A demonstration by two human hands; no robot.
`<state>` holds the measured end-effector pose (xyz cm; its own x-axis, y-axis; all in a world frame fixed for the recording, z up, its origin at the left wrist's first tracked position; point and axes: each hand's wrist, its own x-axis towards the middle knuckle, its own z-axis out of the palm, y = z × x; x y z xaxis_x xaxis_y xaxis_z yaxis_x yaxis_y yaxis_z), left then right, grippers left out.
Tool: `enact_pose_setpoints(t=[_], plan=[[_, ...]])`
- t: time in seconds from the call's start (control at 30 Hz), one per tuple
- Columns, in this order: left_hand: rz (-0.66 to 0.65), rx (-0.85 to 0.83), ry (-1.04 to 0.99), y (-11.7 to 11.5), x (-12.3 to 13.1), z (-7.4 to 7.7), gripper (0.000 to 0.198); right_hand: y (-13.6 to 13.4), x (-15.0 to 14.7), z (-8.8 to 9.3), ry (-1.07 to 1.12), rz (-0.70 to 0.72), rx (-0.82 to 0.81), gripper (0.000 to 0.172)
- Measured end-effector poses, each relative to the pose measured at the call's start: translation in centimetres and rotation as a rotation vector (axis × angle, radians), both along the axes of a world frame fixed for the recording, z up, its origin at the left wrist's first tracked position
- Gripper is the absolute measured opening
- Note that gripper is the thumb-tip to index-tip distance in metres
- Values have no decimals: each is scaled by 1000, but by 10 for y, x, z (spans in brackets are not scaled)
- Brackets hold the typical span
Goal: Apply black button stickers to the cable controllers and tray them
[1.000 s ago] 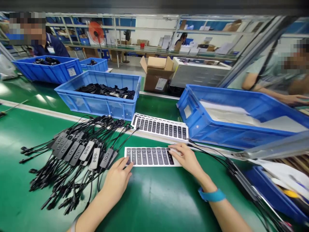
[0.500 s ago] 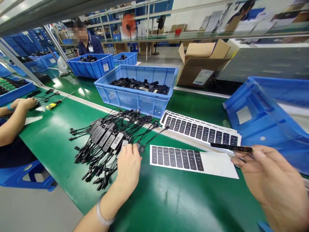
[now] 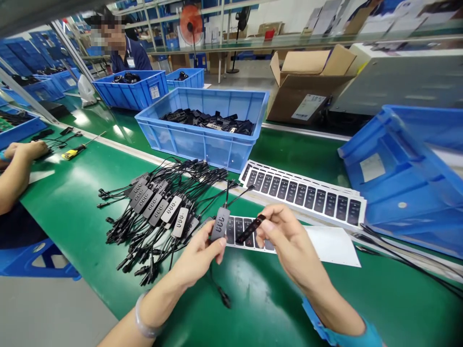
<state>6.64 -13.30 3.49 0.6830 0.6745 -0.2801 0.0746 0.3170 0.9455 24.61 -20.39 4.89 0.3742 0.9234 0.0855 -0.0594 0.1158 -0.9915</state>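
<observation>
Left hand (image 3: 198,258): fingers curled firmly on the lower end of a grey, flat, round-cornered plastic module (image 3: 220,222), thumb at its bottom edge. Top leans toward 1 o'clock. Clock centre below = this module.
Right hand (image 3: 289,236): thumb and fingers pinched on the 2 o'clock end of a thin, glossy black strip (image 3: 251,229). Strip sits at 3, just beside the module; looks apart.
Strip handling: I'd guess near weightless, springy not floppy; it's straight though gripped at one end. Probably slick front, maybe tacky back. Could crease; hold by ends or edges.
Module handling: should be light, stiff, tough to crush. Grip the long sides. Cable drag could twist it.
Module face: matt-looking, row of dark rounded marks; cutouts or raised, can't tell. Black rubbery cable (image 3: 227,193) exits at 12; another hangs near 6.
White glossy backing sheet (image 3: 336,246): flat on the smooth green counter (image 3: 260,308), behind both hands; dark strips toward 3, bare end toward 4.
Stacked white-bordered sheets (image 3: 304,193): at 2, rows of black rounded rectangles.
Heap of grey modules with tangled black cables (image 3: 152,207): 9 to 10.
Ribbed blue plastic bin (image 3: 181,144): 11 to 12, dark parts inside.
</observation>
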Motion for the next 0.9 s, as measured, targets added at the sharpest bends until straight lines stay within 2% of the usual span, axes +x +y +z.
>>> enact_pose_setpoints(t=[0.1, 0.27, 0.47, 0.9], plan=[[-38, -238, -117, -8, 8, -5, 36, 5, -3, -6, -15, -4, -68, 24], [-123, -334, -167, -14, 13, -8, 44, 8, -5, -14, -9, 46, -157, 27], [-158, -367, -184, -15, 14, -6, 43, 6, -9, -22, 46, 82, -192, 23], [-161, -361, -194, -16, 14, -7, 45, 6, -9, -19, 41, 83, -196, 24]])
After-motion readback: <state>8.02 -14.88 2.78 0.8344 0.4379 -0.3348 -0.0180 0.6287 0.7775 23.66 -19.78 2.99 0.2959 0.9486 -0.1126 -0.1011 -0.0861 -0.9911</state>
